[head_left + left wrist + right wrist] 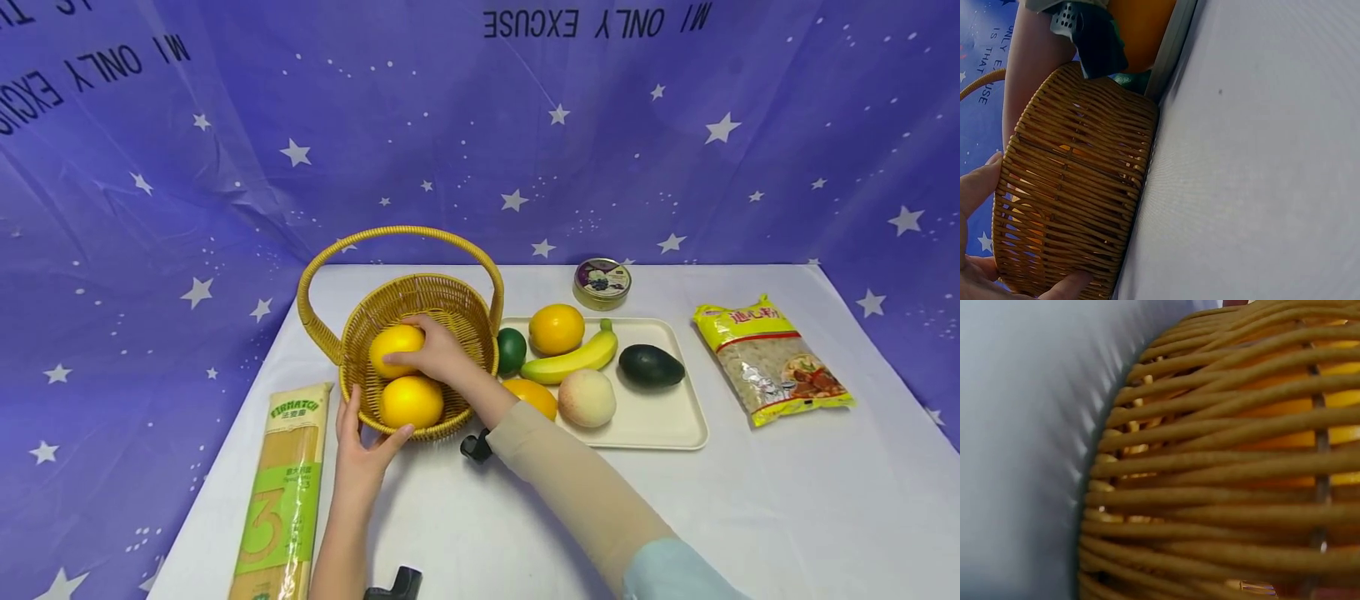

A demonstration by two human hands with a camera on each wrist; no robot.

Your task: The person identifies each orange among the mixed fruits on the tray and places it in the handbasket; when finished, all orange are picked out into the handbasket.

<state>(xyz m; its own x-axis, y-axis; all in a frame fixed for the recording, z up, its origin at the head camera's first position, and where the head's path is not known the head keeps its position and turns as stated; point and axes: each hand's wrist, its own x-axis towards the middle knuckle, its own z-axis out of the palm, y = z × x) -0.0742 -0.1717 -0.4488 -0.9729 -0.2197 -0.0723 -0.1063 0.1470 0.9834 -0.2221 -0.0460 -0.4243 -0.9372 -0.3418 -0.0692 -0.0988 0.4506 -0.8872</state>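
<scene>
In the head view, a wicker basket (474, 342) with a tall arched handle stands on the left of the table. Two oranges are inside it. My right hand (435, 350) reaches in and grips the upper orange (392, 343); the lower orange (412, 404) lies against the front wall. At the basket's front left, my left hand (363, 450) holds the rim. The left wrist view shows its thumb at the rim and a finger along the outer wicker wall (1079, 169). Only the weave (1210, 469) appears in the right wrist view, with orange colour behind it; the right hand is hidden there.
A cream tray (660, 437) right of the basket bears a banana (573, 358), a peach (587, 398), an avocado (651, 366), two more oranges and a green fruit (512, 350). Around it are a round tin (602, 283), a pasta bag (776, 358) and a spaghetti pack (281, 500).
</scene>
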